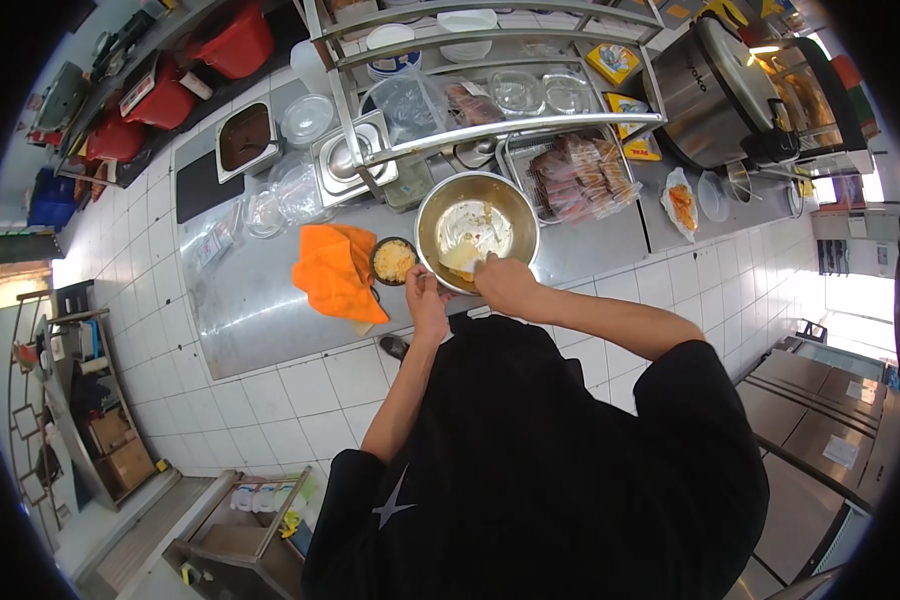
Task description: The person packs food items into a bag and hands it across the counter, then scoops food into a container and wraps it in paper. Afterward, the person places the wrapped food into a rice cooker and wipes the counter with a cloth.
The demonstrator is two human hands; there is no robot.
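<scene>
A round metal mixing bowl (522, 212) sits at the front of the steel counter, with a little yellowish residue on its bottom. My left hand (427, 305) is at the bowl's near left rim, fingers closed on the edge. Over the near right rim reaches my right hand (508, 287), its closed fingers inside the bowl. A pale, flat piece (462, 257) shows by those fingers; its kind is unclear. Left of the bowl stands a small black bowl of shredded yellowish food (395, 261). Beside that lies a crumpled orange cloth (335, 270).
A metal rack (490, 130) rises behind the bowl. Bagged meat (582, 178) fills a wire basket at the right. A large metal cooker (710, 95) stands farther right. Steel pans (345, 160) and clear plastic lids (308, 118) are at the back left.
</scene>
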